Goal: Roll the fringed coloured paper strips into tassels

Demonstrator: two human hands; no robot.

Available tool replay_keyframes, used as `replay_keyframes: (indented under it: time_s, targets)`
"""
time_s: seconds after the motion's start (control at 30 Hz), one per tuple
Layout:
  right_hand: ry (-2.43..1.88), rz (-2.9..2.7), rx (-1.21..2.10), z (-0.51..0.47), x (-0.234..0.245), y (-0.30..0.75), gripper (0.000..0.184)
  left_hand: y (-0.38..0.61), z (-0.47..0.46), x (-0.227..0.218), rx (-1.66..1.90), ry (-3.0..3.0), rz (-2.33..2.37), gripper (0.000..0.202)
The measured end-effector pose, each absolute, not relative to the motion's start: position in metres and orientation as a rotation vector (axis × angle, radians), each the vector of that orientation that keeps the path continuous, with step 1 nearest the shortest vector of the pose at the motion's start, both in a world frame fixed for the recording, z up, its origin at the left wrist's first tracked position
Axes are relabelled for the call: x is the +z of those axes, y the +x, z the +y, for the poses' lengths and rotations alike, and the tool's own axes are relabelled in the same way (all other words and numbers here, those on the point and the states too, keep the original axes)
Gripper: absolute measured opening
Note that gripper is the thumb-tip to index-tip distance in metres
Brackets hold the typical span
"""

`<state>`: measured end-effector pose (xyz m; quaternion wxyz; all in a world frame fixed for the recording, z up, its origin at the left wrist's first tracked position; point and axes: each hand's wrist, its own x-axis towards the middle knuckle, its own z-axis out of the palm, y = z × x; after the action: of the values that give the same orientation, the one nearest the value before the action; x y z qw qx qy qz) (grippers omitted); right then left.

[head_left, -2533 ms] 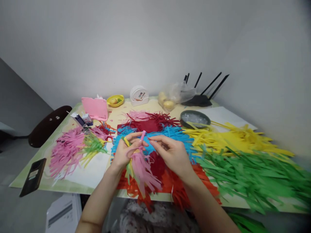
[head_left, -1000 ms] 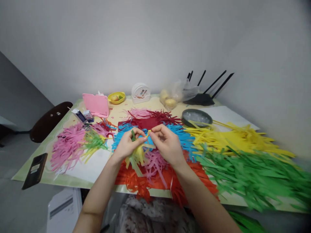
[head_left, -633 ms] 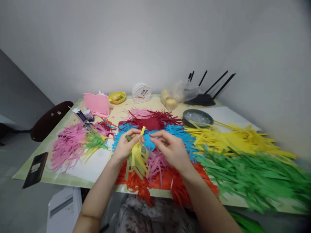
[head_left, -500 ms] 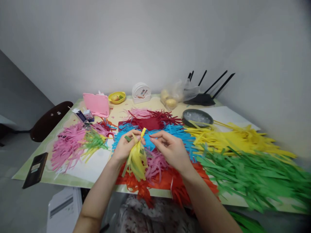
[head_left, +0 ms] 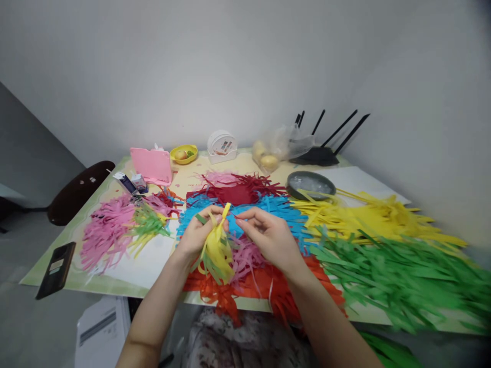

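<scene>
My left hand (head_left: pixel 201 230) is closed on a yellow and green paper tassel (head_left: pixel 219 253) near its looped top, and the fringe hangs down below. Just to its right, my right hand (head_left: pixel 266 235) has thumb and forefinger pinched together; what they hold, if anything, is too small to name. Beneath my hands lie blue fringed paper (head_left: pixel 284 209), pink strips (head_left: pixel 247 258) and orange-red fringed paper (head_left: pixel 251 286). Dark red fringed paper (head_left: pixel 236 193) is behind the blue.
To the right are yellow (head_left: pixel 372 220) and green (head_left: pixel 399 276) fringed piles and a dark round dish (head_left: pixel 310 185). At left are pink strips (head_left: pixel 105 227), a finished-looking green-yellow tassel (head_left: pixel 149 220) and a phone (head_left: pixel 57 268). A pink stand (head_left: pixel 152 164), yellow bowl (head_left: pixel 184 154) and router (head_left: pixel 316 157) stand behind.
The tassel's fringe has swung slightly and shows more green at its lower left. Both hands keep nearly the same place and grip.
</scene>
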<state>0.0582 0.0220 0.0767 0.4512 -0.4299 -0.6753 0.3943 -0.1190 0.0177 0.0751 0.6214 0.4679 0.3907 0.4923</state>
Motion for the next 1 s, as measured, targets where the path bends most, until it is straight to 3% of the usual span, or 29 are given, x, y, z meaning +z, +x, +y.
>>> replay_keyframes:
  time_s: [0.2, 0.37, 0.53, 0.67, 0.8, 1.0]
  targets:
    - [-1.019, -1.655, 1.052, 0.025, 0.078, 0.058, 0.024, -0.120, 0.018, 0.075, 1.072, 1.311, 0.957, 0.032]
    - [-0.907, -1.610, 1.446, 0.036, 0.076, 0.059, 0.041, -0.121, 0.022, 0.072, 0.995, 1.585, 0.996, 0.030]
    - [-0.910, -1.590, 1.516, 0.038, 0.072, 0.063, 0.036, -0.122, 0.024, 0.075, 0.920, 1.606, 1.020, 0.033]
    - [-0.904, -1.581, 1.342, 0.038, 0.071, 0.063, 0.028, -0.119, 0.025, 0.078, 0.831, 1.700, 1.014, 0.030]
    - [-0.859, -1.126, 1.125, 0.042, 0.078, 0.074, 0.027, -0.125, 0.036, 0.069, 0.772, 1.817, 1.125, 0.032]
    - [-0.810, -0.918, 0.750, 0.042, 0.097, 0.107, 0.028, -0.166, 0.056, 0.068, 1.047, 2.024, 1.421, 0.035]
